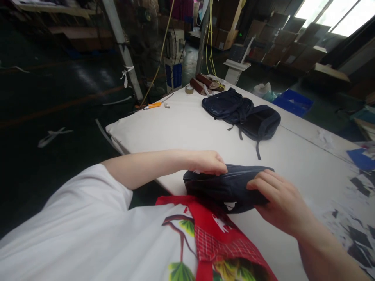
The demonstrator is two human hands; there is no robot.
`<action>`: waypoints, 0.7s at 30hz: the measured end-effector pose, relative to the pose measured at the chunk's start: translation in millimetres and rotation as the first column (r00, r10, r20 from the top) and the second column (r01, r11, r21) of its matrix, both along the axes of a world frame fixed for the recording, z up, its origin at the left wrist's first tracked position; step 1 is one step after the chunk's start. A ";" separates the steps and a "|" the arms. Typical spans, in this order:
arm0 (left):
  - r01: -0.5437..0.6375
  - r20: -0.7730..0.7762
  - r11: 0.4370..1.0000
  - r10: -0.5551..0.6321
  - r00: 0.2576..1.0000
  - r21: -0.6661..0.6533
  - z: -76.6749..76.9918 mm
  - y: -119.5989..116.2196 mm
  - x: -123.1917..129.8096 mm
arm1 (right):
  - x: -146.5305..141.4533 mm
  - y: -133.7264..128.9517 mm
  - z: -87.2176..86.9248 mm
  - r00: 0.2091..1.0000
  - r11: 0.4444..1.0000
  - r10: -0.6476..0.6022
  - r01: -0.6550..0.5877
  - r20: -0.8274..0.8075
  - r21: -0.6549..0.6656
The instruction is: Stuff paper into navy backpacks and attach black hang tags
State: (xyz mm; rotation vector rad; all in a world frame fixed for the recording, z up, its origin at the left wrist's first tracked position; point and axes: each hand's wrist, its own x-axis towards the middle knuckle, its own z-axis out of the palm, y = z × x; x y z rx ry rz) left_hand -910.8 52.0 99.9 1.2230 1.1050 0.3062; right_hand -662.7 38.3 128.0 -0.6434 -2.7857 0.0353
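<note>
A dark navy bag (234,185) is held at the near edge of the white table, close against the red apron. My left hand (209,162) is closed on its upper left edge, fingers pinched on the fabric. At the bag's right end, my right hand (272,191) grips the side with bent fingers, the thumb partly hidden. A small white mark shows low on the bag's near face. Farther back on the table, dark navy backpacks (225,103) lie partly overlapping, with straps hanging toward me.
The white table (164,132) carries a tape roll (189,89), an orange-handled tool (154,105) and brown rolls (200,85) at its far left corner. Dark and white scraps (357,234) lie at right. A metal post (125,54) stands beyond the left edge; a blue bin (293,102) sits behind the table.
</note>
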 end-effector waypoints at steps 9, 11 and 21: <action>-0.020 0.060 0.992 0.012 0.998 0.128 -10.2 -0.4 -7.1 | 18.7 13.4 -2.0 0.998 0.998 -0.043 0.041 0.038 0.055; -0.044 0.100 0.986 0.028 0.995 0.162 -15.0 -2.4 -6.1 | 24.8 17.0 -3.4 0.996 0.997 -0.066 0.064 0.055 0.037; -0.089 0.265 0.992 0.063 0.962 0.086 -11.5 -15.4 5.1 | 35.3 7.1 21.9 0.992 0.975 -0.084 0.101 0.093 -0.199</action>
